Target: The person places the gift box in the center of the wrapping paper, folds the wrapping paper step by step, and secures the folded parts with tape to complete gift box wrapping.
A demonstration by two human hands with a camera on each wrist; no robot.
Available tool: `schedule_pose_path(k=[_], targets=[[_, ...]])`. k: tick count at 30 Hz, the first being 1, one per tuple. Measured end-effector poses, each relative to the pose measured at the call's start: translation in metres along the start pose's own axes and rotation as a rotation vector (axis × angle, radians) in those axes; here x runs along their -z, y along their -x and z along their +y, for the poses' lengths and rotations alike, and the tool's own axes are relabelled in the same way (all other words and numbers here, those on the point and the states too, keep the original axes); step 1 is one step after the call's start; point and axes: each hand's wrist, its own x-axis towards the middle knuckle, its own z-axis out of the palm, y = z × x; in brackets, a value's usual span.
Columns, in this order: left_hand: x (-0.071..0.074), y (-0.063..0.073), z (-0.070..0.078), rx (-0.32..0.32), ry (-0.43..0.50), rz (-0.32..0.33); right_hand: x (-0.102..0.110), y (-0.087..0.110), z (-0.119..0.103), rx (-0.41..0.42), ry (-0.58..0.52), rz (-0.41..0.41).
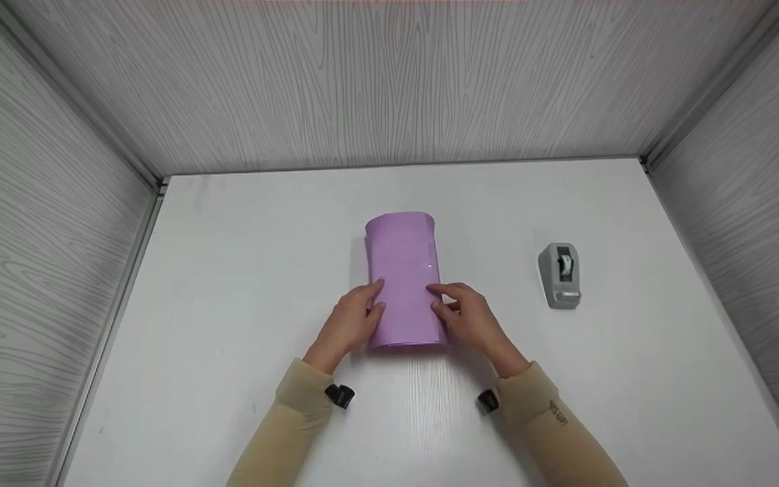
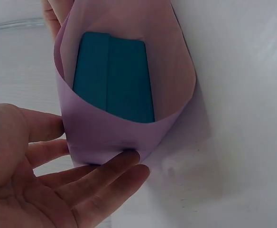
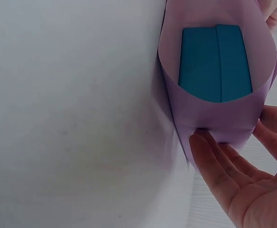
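Note:
A sleeve of purple paper lies lengthwise on the table, with a shiny patch like clear tape near its right edge. Its near end gapes, and inside sits a teal box, also seen as the teal box in the right wrist view. My left hand grips the sleeve's left side, thumb and index finger on top. On the opposite side my right hand holds the paper with its thumb and fingertips. Both wrist views show fingertips pressing against the outside of the paper. The sleeve's far end cannot be seen into.
A grey tape dispenser with a roll in it stands to the right of the sleeve. The white table is bounded by wood-grain panels at the back and both sides.

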Motion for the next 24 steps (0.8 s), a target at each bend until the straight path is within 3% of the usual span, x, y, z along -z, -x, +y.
schedule_pose_path(k=[9, 17, 24], targets=[[0.004, -0.008, -0.002, 0.008, 0.028, -0.049, 0.002, -0.005, 0.000, 0.007, 0.011, 0.005], [0.004, -0.009, -0.001, 0.012, 0.037, -0.051, 0.002, -0.007, -0.002, -0.018, 0.033, -0.002], [0.006, -0.014, -0.004, -0.024, 0.067, -0.081, 0.005, -0.010, -0.005, -0.023, 0.028, -0.014]])
